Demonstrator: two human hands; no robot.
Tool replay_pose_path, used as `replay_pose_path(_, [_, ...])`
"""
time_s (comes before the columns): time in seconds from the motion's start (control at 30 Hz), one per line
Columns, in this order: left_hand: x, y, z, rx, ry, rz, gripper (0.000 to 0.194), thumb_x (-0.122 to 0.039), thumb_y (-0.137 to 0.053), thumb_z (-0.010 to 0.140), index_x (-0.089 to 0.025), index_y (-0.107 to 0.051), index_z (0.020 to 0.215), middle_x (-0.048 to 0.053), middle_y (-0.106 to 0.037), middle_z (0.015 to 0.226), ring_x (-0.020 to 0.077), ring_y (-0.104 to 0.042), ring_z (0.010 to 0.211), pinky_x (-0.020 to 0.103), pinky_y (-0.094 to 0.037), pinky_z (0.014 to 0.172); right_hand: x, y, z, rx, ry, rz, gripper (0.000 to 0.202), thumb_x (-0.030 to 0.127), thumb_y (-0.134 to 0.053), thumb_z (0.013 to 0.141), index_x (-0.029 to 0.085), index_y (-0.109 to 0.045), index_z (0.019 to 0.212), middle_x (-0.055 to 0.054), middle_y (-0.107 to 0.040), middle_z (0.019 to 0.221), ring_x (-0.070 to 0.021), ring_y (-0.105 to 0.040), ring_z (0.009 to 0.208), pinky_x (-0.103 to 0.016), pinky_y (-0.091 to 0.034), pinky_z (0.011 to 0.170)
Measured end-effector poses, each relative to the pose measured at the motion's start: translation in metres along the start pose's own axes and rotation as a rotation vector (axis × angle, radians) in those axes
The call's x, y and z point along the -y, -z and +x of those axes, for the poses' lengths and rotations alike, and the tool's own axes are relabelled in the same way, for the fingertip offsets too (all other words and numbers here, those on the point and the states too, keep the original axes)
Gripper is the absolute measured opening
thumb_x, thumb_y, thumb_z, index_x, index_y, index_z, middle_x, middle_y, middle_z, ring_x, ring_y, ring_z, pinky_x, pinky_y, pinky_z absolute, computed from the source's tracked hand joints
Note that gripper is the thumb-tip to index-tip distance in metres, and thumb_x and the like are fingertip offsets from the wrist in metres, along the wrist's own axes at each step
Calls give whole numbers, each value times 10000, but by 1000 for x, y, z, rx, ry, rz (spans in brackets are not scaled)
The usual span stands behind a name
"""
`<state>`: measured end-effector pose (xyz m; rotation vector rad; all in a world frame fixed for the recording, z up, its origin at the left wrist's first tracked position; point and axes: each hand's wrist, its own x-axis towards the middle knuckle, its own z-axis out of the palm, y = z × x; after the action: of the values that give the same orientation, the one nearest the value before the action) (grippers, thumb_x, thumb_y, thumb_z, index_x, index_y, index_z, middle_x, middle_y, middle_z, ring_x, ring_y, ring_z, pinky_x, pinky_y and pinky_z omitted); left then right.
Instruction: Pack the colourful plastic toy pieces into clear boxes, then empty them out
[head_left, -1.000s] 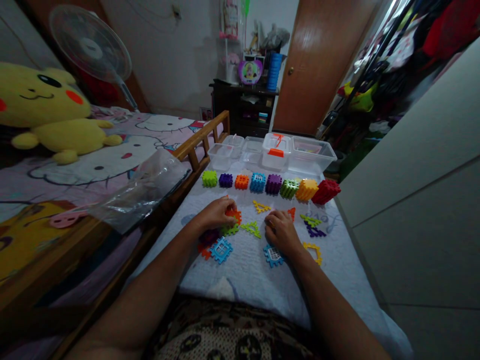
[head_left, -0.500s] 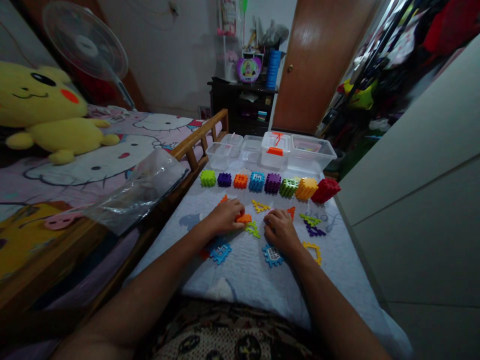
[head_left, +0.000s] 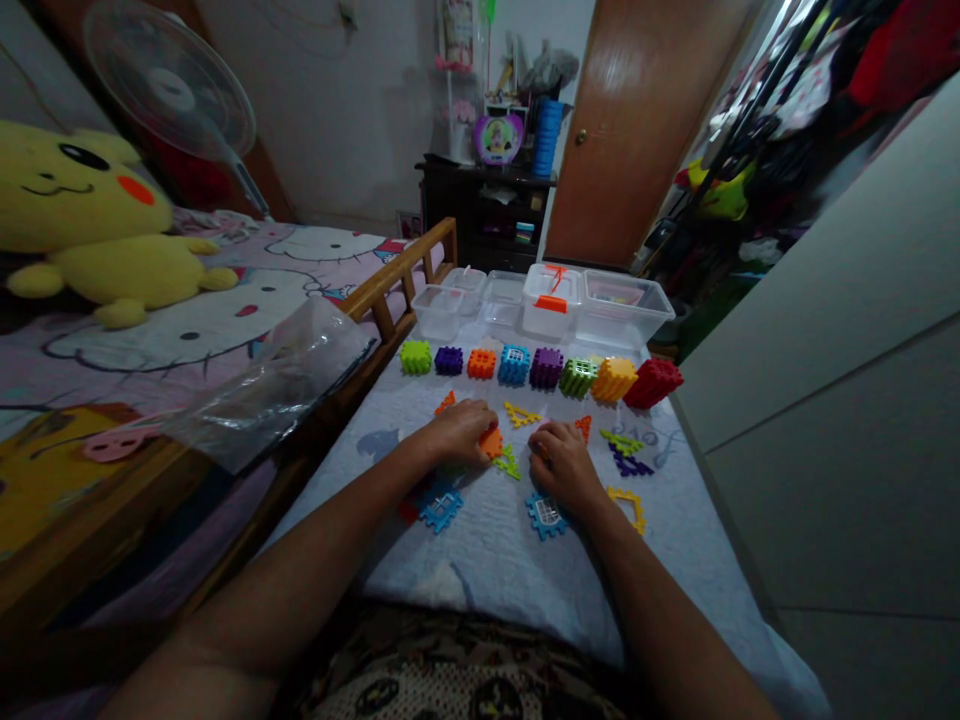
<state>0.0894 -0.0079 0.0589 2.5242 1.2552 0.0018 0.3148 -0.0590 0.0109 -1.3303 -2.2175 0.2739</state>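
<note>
My left hand [head_left: 463, 432] is closed on an orange toothed building tile [head_left: 491, 442], held tilted above the cloth. Just beside it lies a lime triangular piece [head_left: 508, 461]. My right hand [head_left: 561, 455] rests low with curled fingers; what is under them, perhaps something orange, is mostly hidden. An orange triangular piece [head_left: 583, 428] pokes out behind that hand. Nearer to me are two blue window tiles, one [head_left: 441, 509] by my left forearm and the other [head_left: 547, 516] below my right wrist. A yellow triangle [head_left: 522, 415] lies between and beyond the hands.
Stacks of tiles sorted by colour, such as the purple stack [head_left: 546, 368] and red stack [head_left: 654, 384], form a row across the table. Behind them stand clear plastic boxes [head_left: 622, 312]. A yellow square frame [head_left: 637, 512] lies right. A wooden bed rail [head_left: 397, 270] borders the left.
My left hand has shifted slightly right and turned the orange tile from nearly flat to more upright. My right hand has barely moved.
</note>
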Motion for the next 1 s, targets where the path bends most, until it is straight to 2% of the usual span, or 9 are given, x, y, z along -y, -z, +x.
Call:
replay_pose_path(0.13, [22, 11, 12, -159, 2, -54, 440, -275, -779, 677, -201, -628, 1084, 95, -624, 1133, 279, -582, 1071, 359, -451, 931, -1, -1, 0, -3, -3, 9, 136, 125, -569, 817, 210, -646, 892, -84, -632, 1000, -258, -535, 976, -404, -421, 887])
replay_pose_path(0.2, [37, 23, 24, -257, 45, -27, 452, -243, -764, 693, -202, -607, 1115, 96, -602, 1166, 281, -563, 1113, 369, -435, 969, -1, -2, 0, -10, -3, 18, 134, 126, -573, 817, 208, -649, 891, -88, -634, 1000, -260, -535, 977, -406, -422, 890])
replay_pose_path(0.27, [50, 35, 39, -298, 103, 19, 472, -224, -750, 698, -199, -596, 1143, 101, -589, 1176, 288, -552, 1134, 379, -425, 992, -1, -2, 0, -11, -4, 24, 138, 124, -571, 816, 207, -650, 893, -90, -636, 1006, -263, -535, 980, -412, -423, 896])
replay_pose_path(0.4, [66, 53, 68, -238, 181, 93, 570, -275, -795, 635, -178, -603, 1162, 128, -577, 1215, 323, -545, 1150, 389, -436, 979, -1, -1, -1, -6, -9, 26, 135, 129, -565, 825, 199, -652, 901, -97, -637, 1003, -268, -534, 989, -413, -428, 899])
replay_pose_path(0.57, [76, 60, 92, -118, 156, 115, 620, -259, -783, 605, -169, -614, 1195, 119, -622, 1216, 307, -574, 1117, 357, -448, 958, 0, -1, -1, -9, -17, 20, 140, 122, -566, 824, 206, -650, 897, -86, -632, 994, -260, -534, 979, -404, -432, 894])
replay_pose_path(0.83, [82, 61, 106, -58, 144, 114, 654, -236, -792, 582, -162, -637, 1213, 124, -650, 1257, 305, -603, 1119, 339, -471, 946, 1, 0, 1, 0, -23, 20, 141, 114, -573, 814, 197, -651, 898, -93, -631, 992, -260, -528, 975, -404, -427, 882])
replay_pose_path(1.0, [83, 61, 109, -13, 153, 137, 674, -226, -761, 631, -168, -597, 1281, 123, -640, 1317, 297, -602, 1172, 333, -470, 976, 1, 0, 1, 7, -22, 15, 139, 108, -578, 810, 198, -638, 896, -79, -629, 1000, -248, -527, 977, -393, -419, 887])
